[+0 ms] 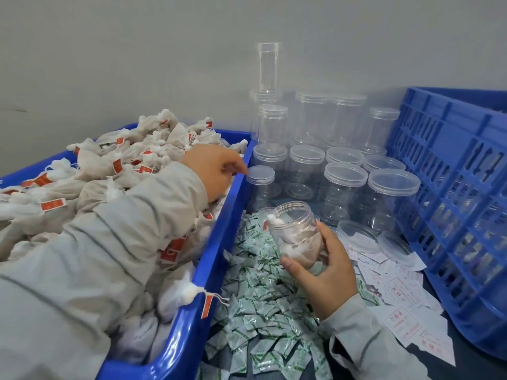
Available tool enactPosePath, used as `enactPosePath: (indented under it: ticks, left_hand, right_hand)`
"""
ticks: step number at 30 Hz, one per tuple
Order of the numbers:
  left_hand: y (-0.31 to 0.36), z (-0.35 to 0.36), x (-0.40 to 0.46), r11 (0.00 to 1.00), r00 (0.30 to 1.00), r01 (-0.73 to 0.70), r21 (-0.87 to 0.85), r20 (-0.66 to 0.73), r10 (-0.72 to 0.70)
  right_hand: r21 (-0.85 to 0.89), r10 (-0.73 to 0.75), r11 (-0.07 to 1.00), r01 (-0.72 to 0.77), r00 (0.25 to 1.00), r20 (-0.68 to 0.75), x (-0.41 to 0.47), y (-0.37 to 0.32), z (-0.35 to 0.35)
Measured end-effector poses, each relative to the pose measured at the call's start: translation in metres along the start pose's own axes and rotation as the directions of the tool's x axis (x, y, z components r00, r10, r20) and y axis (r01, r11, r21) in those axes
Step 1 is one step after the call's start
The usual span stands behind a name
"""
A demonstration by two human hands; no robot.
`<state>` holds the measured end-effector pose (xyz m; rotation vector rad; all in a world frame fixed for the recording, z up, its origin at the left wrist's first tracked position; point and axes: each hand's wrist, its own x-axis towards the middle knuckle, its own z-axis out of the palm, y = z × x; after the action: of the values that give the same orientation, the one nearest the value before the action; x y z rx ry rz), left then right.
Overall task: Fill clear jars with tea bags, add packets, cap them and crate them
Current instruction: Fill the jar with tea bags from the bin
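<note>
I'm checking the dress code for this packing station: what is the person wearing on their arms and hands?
Both arms are in long, loose, light grey sleeves with thin darker seam lines across the fabric. The left hand and right hand are bare: no gloves, rings or watch visible.

We see soft, even, rather cool light, faint glare on the bin (186, 319) rim, wide-angle bending at edges, and slight blur throughout.
</note>
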<state>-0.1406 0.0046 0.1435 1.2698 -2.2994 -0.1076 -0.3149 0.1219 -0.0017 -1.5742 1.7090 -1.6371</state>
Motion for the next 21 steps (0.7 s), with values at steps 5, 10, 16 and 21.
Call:
enactPosePath:
  ticks: [5,10,16,21]
  left_hand:
    - [-0.048,0.004,0.016,0.859,0.892,0.239,0.453,0.247,-0.378]
    - [-0.061,0.015,0.024,0.766,0.79,0.33,0.551,0.284,-0.544]
    - [-0.067,0.028,0.028,0.774,0.753,0.381,0.506,0.316,-0.577]
    - [-0.067,0.025,0.031,0.778,0.759,0.423,0.464,0.287,-0.584]
  right_hand:
    - [0.016,0.045,0.999,-0.046,0.998,0.039,-0.002,0.002,-0.001]
    - [-0.013,0.0,1.0,0.0,0.999,0.051,-0.002,-0.001,0.001]
    - [-0.003,-0.007,1.0,0.007,0.998,0.059,-0.003,-0.001,0.001]
    - [0.003,-0.016,1.0,0.016,0.999,0.047,-0.003,-0.001,0.002]
